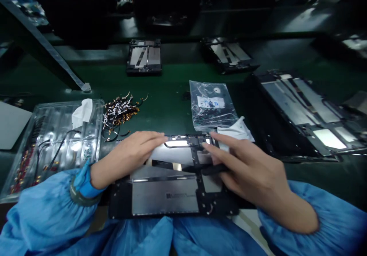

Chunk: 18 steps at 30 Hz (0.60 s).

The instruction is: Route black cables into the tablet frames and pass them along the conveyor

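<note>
A black device chassis point(172, 195) with silver panels lies flat at the near edge of the green work surface. My left hand point(129, 154) rests on its upper left part, fingers stretched flat across a silver panel. My right hand point(246, 168) lies on the upper right part, its fingers extended and pressing on the black frame near the top edge. Neither hand holds anything that I can see. Both arms wear blue sleeves.
A clear plastic tray point(51, 145) with small cables sits at the left, a pile of small gold-tipped cables point(120, 112) behind it. A plastic bag point(210, 105) of parts lies ahead. More chassis lie at the right point(309, 114) and far back point(145, 57).
</note>
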{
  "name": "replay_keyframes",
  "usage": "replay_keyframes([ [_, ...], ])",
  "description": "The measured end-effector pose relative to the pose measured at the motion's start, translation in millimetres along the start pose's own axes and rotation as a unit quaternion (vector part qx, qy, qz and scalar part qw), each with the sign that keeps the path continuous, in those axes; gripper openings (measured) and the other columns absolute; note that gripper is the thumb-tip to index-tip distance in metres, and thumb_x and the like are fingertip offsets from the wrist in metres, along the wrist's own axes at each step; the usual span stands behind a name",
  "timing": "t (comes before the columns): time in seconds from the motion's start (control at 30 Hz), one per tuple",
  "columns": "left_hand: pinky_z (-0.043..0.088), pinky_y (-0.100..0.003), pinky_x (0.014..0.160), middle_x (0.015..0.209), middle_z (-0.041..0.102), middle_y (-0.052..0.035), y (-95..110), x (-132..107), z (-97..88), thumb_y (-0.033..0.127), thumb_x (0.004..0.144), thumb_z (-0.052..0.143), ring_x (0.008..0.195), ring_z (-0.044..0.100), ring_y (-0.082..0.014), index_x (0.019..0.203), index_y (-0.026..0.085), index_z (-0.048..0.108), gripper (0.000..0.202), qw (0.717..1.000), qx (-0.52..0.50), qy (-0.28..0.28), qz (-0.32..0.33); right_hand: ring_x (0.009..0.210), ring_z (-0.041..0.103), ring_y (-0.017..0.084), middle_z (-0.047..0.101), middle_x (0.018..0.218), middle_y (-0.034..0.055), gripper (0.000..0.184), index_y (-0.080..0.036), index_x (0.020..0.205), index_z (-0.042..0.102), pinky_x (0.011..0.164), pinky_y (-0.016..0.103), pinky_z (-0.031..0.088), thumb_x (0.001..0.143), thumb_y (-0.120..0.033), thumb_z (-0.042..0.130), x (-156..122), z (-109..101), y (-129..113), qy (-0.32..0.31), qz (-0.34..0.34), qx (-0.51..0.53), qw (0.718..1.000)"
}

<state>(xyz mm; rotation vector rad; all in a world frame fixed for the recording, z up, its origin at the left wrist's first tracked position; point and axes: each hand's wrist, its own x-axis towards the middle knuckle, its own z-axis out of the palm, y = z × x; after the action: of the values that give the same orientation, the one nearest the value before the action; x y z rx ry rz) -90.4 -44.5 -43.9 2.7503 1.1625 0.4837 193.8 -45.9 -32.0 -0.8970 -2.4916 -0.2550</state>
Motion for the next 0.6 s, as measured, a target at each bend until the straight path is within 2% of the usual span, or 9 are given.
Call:
replay_keyframes([
  [0.1,0.049,-0.034,0.081,0.099,0.064,-0.0109,1,8,4.0,0.034,0.097,0.039,0.092,0.058,-0.0209,0.111,0.010,0.057,0.034,0.997,0.002,-0.011,-0.072,0.081,0.066,0.019,0.068,0.099,0.0105,0.020,-0.017,0.107,0.062,0.070,0.030,0.054,0.087,-0.017,0.056,-18,-3,1,0.039,0.143,0.074,0.986],
  [0.17,0.049,-0.033,0.076,0.088,0.063,-0.0088,0,14,3.3,0.037,0.097,0.036,0.083,0.057,-0.0203,0.097,0.012,0.062,0.036,0.997,0.004,-0.011,-0.078,0.070,0.067,0.017,0.071,0.085,0.0062,0.017,-0.018,0.101,0.064,0.059,0.025,0.054,0.090,-0.027,0.054,-27,0,-1,0.019,0.238,0.126,0.963],
  [0.27,0.047,-0.031,0.072,0.085,0.063,-0.0067,-5,18,-8.4,0.040,0.096,0.039,0.080,0.057,-0.0191,0.091,0.015,0.062,0.034,0.990,-0.040,0.031,-0.135,0.054,0.065,0.016,0.073,0.078,0.0050,0.030,-0.018,0.095,0.068,0.040,0.023,0.047,0.089,-0.042,0.051,-36,8,-4,-0.031,0.375,0.210,0.902],
  [0.33,0.045,-0.027,0.066,0.079,0.063,-0.0040,-12,18,-21.8,0.043,0.090,0.048,0.073,0.057,-0.0172,0.084,0.017,0.062,0.030,0.963,-0.121,0.065,-0.231,0.057,0.067,0.019,0.074,0.078,0.0056,0.035,-0.018,0.093,0.070,0.043,0.025,0.050,0.085,-0.048,0.053,-39,11,-3,-0.043,0.444,0.282,0.849],
  [0.4,0.040,-0.023,0.054,0.066,0.059,0.0000,-18,15,-33.9,0.046,0.084,0.056,0.059,0.053,-0.0130,0.073,0.018,0.059,0.030,0.900,-0.250,0.089,-0.346,0.069,0.070,0.024,0.074,0.078,0.0062,0.038,-0.019,0.089,0.071,0.055,0.030,0.056,0.078,-0.053,0.060,-40,12,-1,-0.056,0.489,0.360,0.793],
  [0.43,0.036,-0.021,0.048,0.060,0.056,0.0023,-20,14,-37.7,0.047,0.082,0.058,0.052,0.048,-0.0104,0.071,0.018,0.057,0.030,0.850,-0.346,0.080,-0.388,0.075,0.070,0.026,0.074,0.078,0.0067,0.040,-0.019,0.088,0.071,0.061,0.032,0.057,0.074,-0.055,0.064,-40,11,0,-0.066,0.509,0.395,0.762],
  [0.47,0.032,-0.019,0.044,0.054,0.052,0.0042,-21,12,-39.4,0.048,0.082,0.058,0.045,0.043,-0.0083,0.071,0.019,0.056,0.031,0.789,-0.455,0.045,-0.410,0.080,0.070,0.027,0.074,0.080,0.0074,0.042,-0.018,0.089,0.071,0.067,0.034,0.058,0.070,-0.056,0.067,-40,10,1,-0.081,0.530,0.425,0.730],
  [0.53,0.027,-0.018,0.039,0.047,0.047,0.0053,-20,12,-36.3,0.048,0.084,0.051,0.037,0.036,-0.0072,0.072,0.019,0.057,0.031,0.653,-0.641,-0.079,-0.396,0.088,0.069,0.028,0.074,0.085,0.0087,0.048,-0.017,0.095,0.070,0.075,0.035,0.057,0.067,-0.057,0.070,-40,8,1,-0.105,0.568,0.460,0.674],
  [0.6,0.028,-0.021,0.035,0.043,0.047,0.0027,-15,14,-26.0,0.045,0.082,0.046,0.033,0.037,-0.0097,0.069,0.018,0.059,0.032,0.554,-0.728,-0.195,-0.353,0.091,0.068,0.029,0.073,0.088,0.0094,0.052,-0.017,0.099,0.070,0.078,0.037,0.057,0.067,-0.057,0.071,-40,6,0,-0.122,0.586,0.481,0.641],
])
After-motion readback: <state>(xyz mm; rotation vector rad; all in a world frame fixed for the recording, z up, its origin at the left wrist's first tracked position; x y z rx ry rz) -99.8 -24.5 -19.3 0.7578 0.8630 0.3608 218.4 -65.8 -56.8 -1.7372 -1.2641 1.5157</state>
